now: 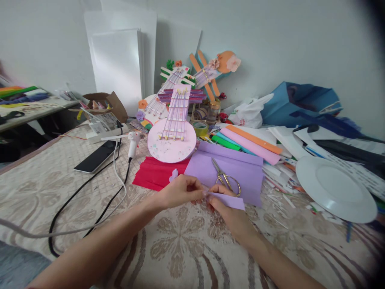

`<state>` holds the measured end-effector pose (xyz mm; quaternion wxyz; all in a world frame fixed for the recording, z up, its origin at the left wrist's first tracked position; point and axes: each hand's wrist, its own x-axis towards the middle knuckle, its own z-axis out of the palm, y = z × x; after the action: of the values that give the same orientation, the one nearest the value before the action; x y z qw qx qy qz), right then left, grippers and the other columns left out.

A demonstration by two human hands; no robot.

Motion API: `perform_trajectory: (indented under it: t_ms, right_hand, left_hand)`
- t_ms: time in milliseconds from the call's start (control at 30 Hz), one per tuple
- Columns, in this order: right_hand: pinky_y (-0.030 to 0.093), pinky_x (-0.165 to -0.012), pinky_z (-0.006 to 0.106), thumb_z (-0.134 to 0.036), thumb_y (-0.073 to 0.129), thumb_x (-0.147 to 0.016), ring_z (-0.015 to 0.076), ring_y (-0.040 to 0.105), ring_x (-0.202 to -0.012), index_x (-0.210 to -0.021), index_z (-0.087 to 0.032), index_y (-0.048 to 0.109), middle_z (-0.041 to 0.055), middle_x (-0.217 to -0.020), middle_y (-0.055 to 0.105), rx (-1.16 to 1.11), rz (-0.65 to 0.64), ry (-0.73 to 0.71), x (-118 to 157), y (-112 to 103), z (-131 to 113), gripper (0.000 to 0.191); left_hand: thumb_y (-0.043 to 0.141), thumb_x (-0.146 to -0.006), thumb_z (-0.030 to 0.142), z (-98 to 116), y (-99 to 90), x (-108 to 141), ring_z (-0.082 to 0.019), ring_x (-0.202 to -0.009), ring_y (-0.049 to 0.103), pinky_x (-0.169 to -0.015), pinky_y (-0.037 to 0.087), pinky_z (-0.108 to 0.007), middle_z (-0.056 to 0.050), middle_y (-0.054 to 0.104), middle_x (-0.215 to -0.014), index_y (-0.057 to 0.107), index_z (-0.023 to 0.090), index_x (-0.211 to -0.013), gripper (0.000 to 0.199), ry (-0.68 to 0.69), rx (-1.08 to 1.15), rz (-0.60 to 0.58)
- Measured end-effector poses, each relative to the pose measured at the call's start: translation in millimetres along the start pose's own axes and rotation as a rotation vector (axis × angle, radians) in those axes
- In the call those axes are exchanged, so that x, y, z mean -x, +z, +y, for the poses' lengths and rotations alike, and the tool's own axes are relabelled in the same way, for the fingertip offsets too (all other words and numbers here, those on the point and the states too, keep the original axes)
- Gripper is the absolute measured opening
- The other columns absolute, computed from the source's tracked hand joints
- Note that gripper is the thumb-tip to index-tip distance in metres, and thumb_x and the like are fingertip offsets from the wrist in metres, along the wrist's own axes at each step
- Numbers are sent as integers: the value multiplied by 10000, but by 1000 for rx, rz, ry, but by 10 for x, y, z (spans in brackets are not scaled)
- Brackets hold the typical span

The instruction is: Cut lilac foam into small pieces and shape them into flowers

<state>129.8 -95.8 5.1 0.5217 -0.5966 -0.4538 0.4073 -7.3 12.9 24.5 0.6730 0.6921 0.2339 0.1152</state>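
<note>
Between my two hands is a strip of purple crepe paper (230, 200), gathered at its left end. My left hand (183, 191) pinches that gathered end, fingers closed. My right hand (221, 200) is closed on the strip just beside it, and the flat tail sticks out to the right. Behind my right hand, scissors (223, 175) with gold handles lie on a purple crepe paper sheet (198, 164). A small purple paper piece (173, 175) rests on a red crepe paper sheet (150, 172) behind my left hand. My fingertips partly hide the gathered end.
A pink paper-plate guitar (171, 146) stands behind the sheets, with other craft instruments further back. A white glue gun (132, 145) and a black phone (95, 156) are at left, with cables across the cloth. Paper rolls (249, 146) and a white plate (335, 188) lie at right.
</note>
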Motion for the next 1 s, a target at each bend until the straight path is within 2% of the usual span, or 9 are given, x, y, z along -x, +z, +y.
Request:
perform_trajectory:
  t_ms: [200,300,400,500,633,800,1000]
  right_hand:
    - [367,-544,254,-312,443,-847,134,478,-571,-694,-194,520,-16,-613,534,-96,-62,19,-22,4,41,208]
    - [377,-558,255,-308,505,-821,135,484,-580,-698,-197,523,-24,-610,531,-84,-97,5,-32,14,34,166]
    - [379,-559,253,-260,545,-786,132,480,-577,-664,-191,529,-27,-590,518,-44,-62,32,-47,9,39,141]
    - [391,-559,259,-280,574,-764,133,491,-572,-682,-180,550,-21,-598,534,-98,-1,74,-61,-10,66,131]
    - [413,-552,257,-330,609,-753,133,507,-595,-811,-177,578,-11,-659,561,-197,-30,66,-68,-3,73,167]
    - [404,-534,249,-336,575,-778,128,502,-573,-724,-185,567,-11,-629,560,-187,-31,38,-81,40,54,160]
    - [406,-547,257,-298,540,-799,132,503,-568,-708,-184,577,-7,-618,570,-144,-23,64,-96,1,78,150]
  left_hand:
    - [607,-729,300,-39,66,-2,-72,-527,513,-506,410,-192,0,556,-577,544,108,-673,210,38,1,50]
    - [614,-716,282,-33,70,-4,-71,-518,508,-500,402,-190,10,541,-559,527,112,-656,200,25,19,85]
    - [614,-713,281,-41,43,-14,-74,-519,514,-501,402,-191,15,541,-559,516,121,-664,194,20,24,141]
    - [595,-728,305,-54,10,-29,-80,-525,520,-502,403,-197,6,560,-578,518,127,-684,199,30,26,179]
    - [602,-717,324,-59,33,-37,-80,-528,515,-509,402,-201,7,558,-580,519,128,-679,216,36,63,190]
    - [607,-709,323,-70,112,-27,-77,-516,495,-500,388,-200,15,535,-554,524,127,-653,220,36,60,186]
    - [597,-720,349,-45,83,-29,-85,-537,515,-526,419,-213,6,551,-576,524,124,-661,244,-27,80,155]
